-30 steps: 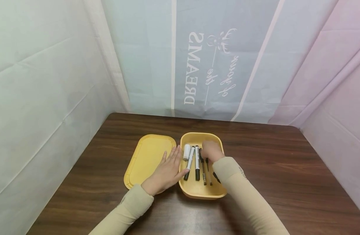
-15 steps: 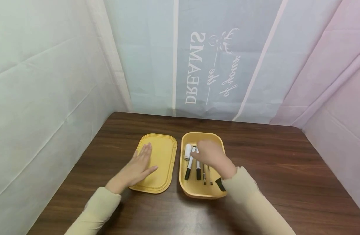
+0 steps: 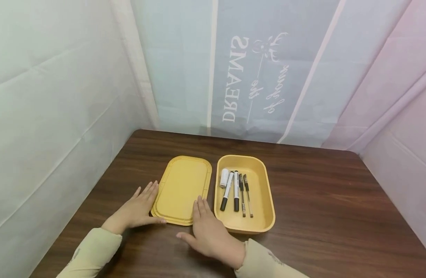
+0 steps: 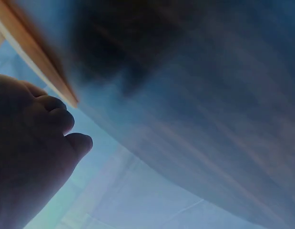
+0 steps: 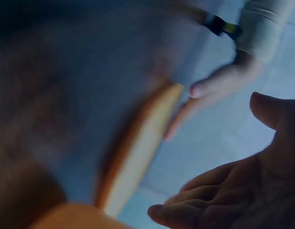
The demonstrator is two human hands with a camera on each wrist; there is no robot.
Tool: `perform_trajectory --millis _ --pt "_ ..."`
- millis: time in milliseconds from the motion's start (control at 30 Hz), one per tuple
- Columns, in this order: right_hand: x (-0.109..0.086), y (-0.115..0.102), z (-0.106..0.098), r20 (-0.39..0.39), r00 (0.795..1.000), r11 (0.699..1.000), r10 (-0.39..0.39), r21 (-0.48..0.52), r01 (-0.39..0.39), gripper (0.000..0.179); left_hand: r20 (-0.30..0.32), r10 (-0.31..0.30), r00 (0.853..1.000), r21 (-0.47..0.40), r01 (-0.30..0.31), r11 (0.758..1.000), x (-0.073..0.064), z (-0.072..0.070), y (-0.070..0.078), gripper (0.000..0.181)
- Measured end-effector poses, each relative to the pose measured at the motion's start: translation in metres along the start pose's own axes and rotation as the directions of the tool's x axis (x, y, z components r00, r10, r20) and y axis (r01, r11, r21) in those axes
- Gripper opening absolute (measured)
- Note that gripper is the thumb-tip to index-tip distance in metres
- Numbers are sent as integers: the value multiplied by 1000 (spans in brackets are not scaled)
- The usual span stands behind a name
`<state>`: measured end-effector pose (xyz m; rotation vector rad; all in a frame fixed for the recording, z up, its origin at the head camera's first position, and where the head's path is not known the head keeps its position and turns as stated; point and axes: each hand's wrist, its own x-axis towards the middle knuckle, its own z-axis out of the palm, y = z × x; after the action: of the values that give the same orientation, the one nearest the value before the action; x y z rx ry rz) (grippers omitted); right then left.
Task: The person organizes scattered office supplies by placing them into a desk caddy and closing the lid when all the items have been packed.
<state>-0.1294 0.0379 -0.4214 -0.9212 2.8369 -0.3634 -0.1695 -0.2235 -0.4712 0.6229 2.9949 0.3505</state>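
A yellow lid (image 3: 185, 189) lies flat on the table in the head view. My left hand (image 3: 138, 206), fingers extended, is at its left edge, with the thumb by the near left corner. At the lid's near right side, the fingertips of my right hand (image 3: 213, 235) overlap the rim, thumb spread apart. Both hands hold nothing. In the right wrist view the lid (image 5: 140, 152) appears edge-on between the two hands. To its right stands a yellow box (image 3: 263, 193) holding a small white cylinder (image 3: 224, 177), two black-and-white markers (image 3: 236, 189) and two slim black pens (image 3: 246, 183).
The dark wooden table (image 3: 320, 200) extends right of the box and in front of the hands. A printed fabric backdrop (image 3: 254, 77) rises behind its far edge, with a pale fabric wall (image 3: 53, 96) on the left.
My right hand has left the box and moved left and nearer to the lid's right side. My left hand has slid left from beside the box, across the lid, to its left edge.
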Motion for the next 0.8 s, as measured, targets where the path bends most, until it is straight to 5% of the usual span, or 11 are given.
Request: perform_trajectory --millis 267,800 --pt "17 3 31 65 992 995 103 8 -104 98 28 15 999 41 -16 999 -3 2 2 121" --pt "38 9 42 81 980 979 184 -101 -176 108 102 9 995 -27 -6 1000 -23 -2 -14 135"
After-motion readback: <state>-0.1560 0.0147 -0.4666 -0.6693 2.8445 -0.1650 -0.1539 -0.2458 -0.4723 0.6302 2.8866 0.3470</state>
